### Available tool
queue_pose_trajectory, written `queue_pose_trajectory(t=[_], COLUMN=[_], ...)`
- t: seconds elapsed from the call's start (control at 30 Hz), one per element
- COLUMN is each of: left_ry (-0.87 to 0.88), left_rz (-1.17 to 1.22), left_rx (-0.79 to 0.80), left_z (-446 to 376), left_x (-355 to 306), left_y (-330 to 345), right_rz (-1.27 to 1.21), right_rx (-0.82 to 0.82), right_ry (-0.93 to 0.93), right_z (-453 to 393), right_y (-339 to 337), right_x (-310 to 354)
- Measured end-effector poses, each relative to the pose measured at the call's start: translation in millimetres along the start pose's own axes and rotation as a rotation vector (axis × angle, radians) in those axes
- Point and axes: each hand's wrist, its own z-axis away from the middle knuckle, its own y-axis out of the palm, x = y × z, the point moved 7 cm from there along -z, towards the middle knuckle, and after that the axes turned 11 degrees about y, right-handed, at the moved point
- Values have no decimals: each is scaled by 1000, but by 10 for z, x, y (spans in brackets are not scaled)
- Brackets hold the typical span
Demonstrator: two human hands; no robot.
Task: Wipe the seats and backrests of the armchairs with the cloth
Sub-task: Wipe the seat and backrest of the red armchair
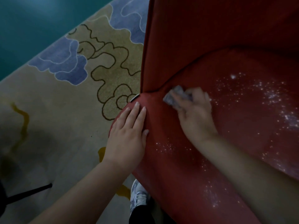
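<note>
1. You've got one armchair [226,38] filling the frame from 12 to 5 o'clock: red, smooth upholstery, curved seat and a tall backrest, with a seam running between them.
2. White specks are scattered over the seat [252,120], thickest toward 3 o'clock, with thinner patches near 5 and 6 o'clock.
3. One cloth [177,97], grey and crumpled, sits just right of centre on the seat near the seam.
4. Your right hand [196,117] grips that cloth with curled fingers; it's blurred, so finer detail is hard to tell.
5. Your left hand [129,135] lies flat, fingers straight and close together, on the rounded front corner of the armchair around 7 o'clock from the cloth.
6. The carpet [56,118] on the floor is beige pile with blue cloud shapes and brown squiggly outlines.
7. One white sneaker [138,194] shows at 6 o'clock.
</note>
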Motion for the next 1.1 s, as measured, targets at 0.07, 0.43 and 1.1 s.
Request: queue_pose_trajectory(t=[0.07, 0.43, 1.1], left_ry=[3, 24, 6], left_rz=[-2, -33, -59], left_rx=[-1, -5, 9], left_z=[7, 85, 247], left_x=[8, 50, 25], left_y=[6, 6, 33], right_rz=[15, 10, 48], right_rx=[70, 9, -20], right_ry=[-126, -145, -131], right_z=[375, 496, 463], right_y=[46, 126, -84], right_x=[66, 123, -212])
